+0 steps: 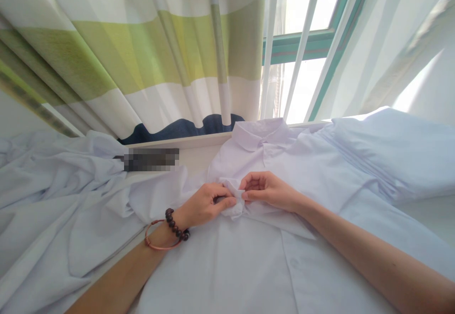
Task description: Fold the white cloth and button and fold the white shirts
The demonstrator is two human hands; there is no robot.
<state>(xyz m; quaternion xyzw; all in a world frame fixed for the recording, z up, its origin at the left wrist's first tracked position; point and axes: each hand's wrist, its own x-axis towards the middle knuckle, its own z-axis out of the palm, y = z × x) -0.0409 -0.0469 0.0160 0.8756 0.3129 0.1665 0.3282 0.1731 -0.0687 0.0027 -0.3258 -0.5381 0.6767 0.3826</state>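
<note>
A white button-up shirt point(220, 262) lies spread out in front of me, its collar point(261, 136) at the far end and a buttoned front strip facing up. Over its chest, the end of a sleeve, which looks like the cuff point(234, 188), is bunched up between my hands. My left hand point(206, 205) pinches it from the left with thumb and fingers. From the right, my right hand point(268, 191) pinches the same cloth at its edge. Whether a button sits between the right fingertips is hidden.
Rumpled white cloth point(53, 209) covers the left side, near a blurred dark object point(151, 160). Folded white clothing point(401, 148) lies at the right. Behind stand a pale rail point(209, 139), a green-and-white curtain point(170, 48) and a window with white bars point(302, 43).
</note>
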